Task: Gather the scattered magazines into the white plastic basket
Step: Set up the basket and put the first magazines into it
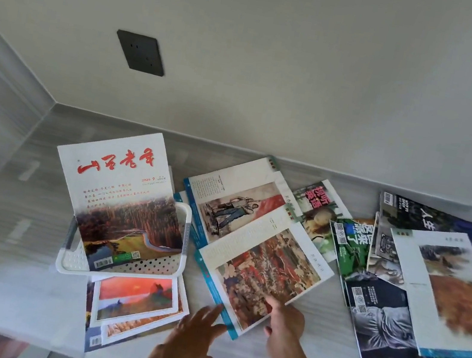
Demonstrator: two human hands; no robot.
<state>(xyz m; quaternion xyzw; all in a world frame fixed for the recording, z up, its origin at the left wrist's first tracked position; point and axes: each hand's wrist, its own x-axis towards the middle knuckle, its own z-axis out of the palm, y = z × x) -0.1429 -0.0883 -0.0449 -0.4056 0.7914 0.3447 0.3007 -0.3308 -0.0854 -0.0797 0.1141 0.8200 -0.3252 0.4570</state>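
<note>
Two hands' fingers (212, 312) touch the nearest magazine (262, 273).

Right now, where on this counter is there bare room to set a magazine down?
Bare counter lies left of the white basket, and a strip runs near the front edge right of the right hand. From the crowd-scene magazine to the right wall, covers overlap.
</note>
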